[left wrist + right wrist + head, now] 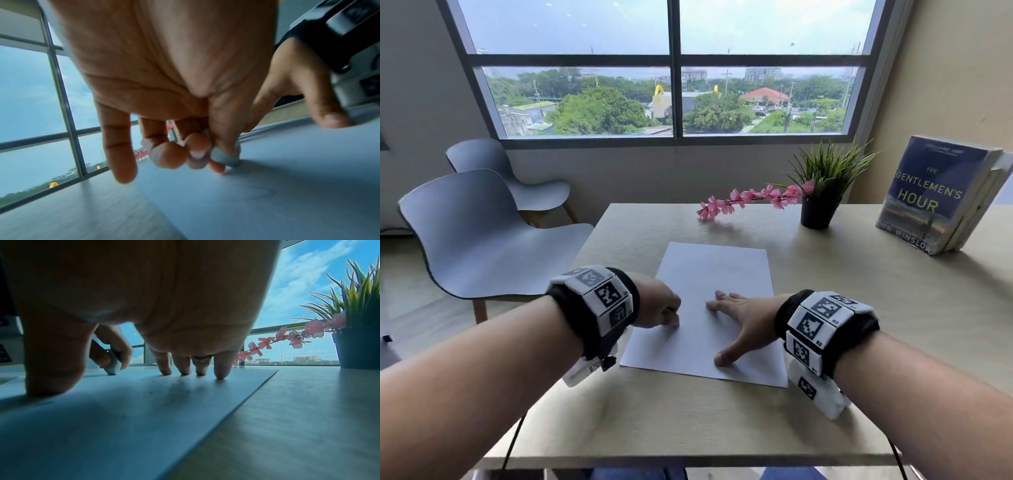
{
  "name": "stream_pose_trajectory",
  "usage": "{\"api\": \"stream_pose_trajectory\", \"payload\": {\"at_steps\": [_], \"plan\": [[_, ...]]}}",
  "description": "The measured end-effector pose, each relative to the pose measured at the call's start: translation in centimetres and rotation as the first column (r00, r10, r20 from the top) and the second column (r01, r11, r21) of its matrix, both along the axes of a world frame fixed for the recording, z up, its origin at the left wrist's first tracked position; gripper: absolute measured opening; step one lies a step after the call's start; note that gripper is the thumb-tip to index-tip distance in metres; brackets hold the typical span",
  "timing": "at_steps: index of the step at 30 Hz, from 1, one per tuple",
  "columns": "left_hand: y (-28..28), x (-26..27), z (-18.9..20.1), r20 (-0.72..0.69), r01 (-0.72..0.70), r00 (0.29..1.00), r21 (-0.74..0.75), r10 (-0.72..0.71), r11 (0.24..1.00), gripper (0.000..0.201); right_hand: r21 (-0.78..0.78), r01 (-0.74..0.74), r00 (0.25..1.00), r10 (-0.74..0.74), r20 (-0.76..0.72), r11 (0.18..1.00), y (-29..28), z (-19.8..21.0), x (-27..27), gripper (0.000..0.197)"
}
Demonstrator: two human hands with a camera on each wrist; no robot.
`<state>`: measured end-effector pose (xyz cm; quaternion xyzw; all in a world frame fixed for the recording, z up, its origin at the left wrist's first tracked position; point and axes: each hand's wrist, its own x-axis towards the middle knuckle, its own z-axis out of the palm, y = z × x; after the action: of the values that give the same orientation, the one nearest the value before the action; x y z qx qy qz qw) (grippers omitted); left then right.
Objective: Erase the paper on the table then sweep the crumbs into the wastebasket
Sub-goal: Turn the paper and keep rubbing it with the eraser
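Paper (709, 301) lengthwise away; left fingers (197, 151) pinching eraser (225, 158), right fingers (722, 299) flat

L hand (659, 303) fist at paper (709, 274) edge; R hand (743, 320) flat on it.

Only one thing near me carried words I could read: the book (938, 195) that stood upright at the far right edge of the table (859, 308). Its blue cover read "THE GENTLEMEN'S HOUR" in pale yellow capitals, and along the bottom "DON WINSLOW", the first letter partly cut off. A line of small print at the cover's top was too blurred to read.
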<state>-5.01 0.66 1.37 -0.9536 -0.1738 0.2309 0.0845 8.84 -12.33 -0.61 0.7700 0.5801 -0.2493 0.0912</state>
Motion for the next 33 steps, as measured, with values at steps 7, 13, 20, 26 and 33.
{"api": "stream_pose_trajectory", "payload": {"at_steps": [7,13,20,26,33], "plan": [[-2.1,-0.7,0.1,-0.043,0.077,0.996,-0.006,-0.077,0.997,0.03,0.004,0.006,1.0,-0.006,-0.002,1.0,0.0,-0.1,0.1,0.107],[-1.0,-0.4,0.5,-0.011,0.02,1.0,0.012,-0.02,1.0,0.033,0.006,0.005,1.0,-0.005,0.003,1.0,0.0,0.0,0.0,0.107],[-1.9,-1.5,0.2,-0.046,0.044,0.998,-0.037,-0.046,0.998,0.031,0.005,0.008,1.0,-0.008,-0.007,1.0,-0.1,0.0,0.1,0.107],[-1.0,-1.3,0.6,-0.025,0.029,0.999,0.011,-0.028,1.0,0.031,0.006,0.013,1.0,-0.013,-0.005,1.0,-0.1,0.0,0.1,0.107],[-0.5,-1.5,0.8,-0.019,-0.022,1.0,0.011,0.023,1.0,0.035,0.007,0.007,1.0,-0.007,-0.005,1.0,0.0,0.1,0.1,0.107]]}}
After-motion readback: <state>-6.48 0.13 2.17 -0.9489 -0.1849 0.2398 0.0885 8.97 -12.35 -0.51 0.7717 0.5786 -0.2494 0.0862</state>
